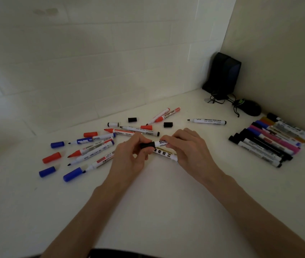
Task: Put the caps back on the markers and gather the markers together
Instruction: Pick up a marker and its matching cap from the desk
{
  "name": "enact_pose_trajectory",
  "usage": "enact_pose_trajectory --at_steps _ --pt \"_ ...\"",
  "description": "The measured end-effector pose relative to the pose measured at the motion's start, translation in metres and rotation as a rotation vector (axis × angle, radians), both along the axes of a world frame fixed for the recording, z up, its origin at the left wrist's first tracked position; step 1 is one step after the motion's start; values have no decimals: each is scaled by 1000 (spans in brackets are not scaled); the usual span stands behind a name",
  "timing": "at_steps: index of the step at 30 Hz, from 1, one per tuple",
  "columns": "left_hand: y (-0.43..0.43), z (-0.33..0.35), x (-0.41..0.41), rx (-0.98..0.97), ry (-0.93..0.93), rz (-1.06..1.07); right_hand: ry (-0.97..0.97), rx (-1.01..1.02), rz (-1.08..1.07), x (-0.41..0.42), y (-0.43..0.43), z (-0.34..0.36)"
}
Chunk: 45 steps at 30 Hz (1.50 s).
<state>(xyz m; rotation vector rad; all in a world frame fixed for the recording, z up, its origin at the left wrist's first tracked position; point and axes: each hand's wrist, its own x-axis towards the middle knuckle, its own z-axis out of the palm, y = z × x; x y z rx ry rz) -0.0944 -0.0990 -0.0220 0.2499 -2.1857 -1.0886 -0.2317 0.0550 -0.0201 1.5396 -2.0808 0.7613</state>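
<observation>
Black-capped whiteboard marker (pixel 155 143) sits at centre above the surface (pixel 157 192): my left hand (pixel 129 155) fingers pinch its cap, my right hand (pixel 187 148) closes around the barrel, hiding its far end. Capped markers (pixel 267 140) lie grouped at 3 o'clock, loose ones (pixel 92 148) at 9.

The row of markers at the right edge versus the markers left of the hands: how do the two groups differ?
The row of markers lies side by side, parallel and touching; the scattered markers point in various directions with gaps between them. The row looks capped, while many scattered ones show bare tips, with loose caps lying among them. The row includes pink and black barrels; the scattered ones have mostly white barrels. Both groups rest on the white table.
</observation>
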Motion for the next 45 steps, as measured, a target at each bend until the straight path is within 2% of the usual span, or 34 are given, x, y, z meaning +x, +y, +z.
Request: enact_pose_trajectory --at_steps 6,12,19,23,26,29,31,33,35,36,39,45 --pt "0 0 2 -109 31 5 -64 -28 10 2 -3 2" --pt "1 0 1 -101 39 2 -126 -49 11 3 -3 4" --pt "-9 -6 0 -203 -184 -44 -303 66 37 -4 5 -2" --pt "-7 -4 0 -190 -180 -59 -329 67 31 -5 6 -1" --pt "-5 0 3 -80 -139 -70 -329 61 40 -3 6 2" --pt "-1 6 3 154 -30 -75 -313 55 66 1 4 3" --pt "0 11 -3 409 20 -116 -287 55 101 8 0 2" --pt "-3 16 -10 758 23 -173 -259 61 137 14 -4 1" --pt "-8 22 -12 1096 41 -285 -198 73 161 20 -6 0" --pt "-10 23 -11 1197 24 -342 -155 74 169 23 -8 -1" --pt "-11 27 -5 1183 -68 -363 -43 31 179 30 -11 -4" --pt "-7 28 -5 1090 -48 -216 40 -86 130 44 -18 -8"
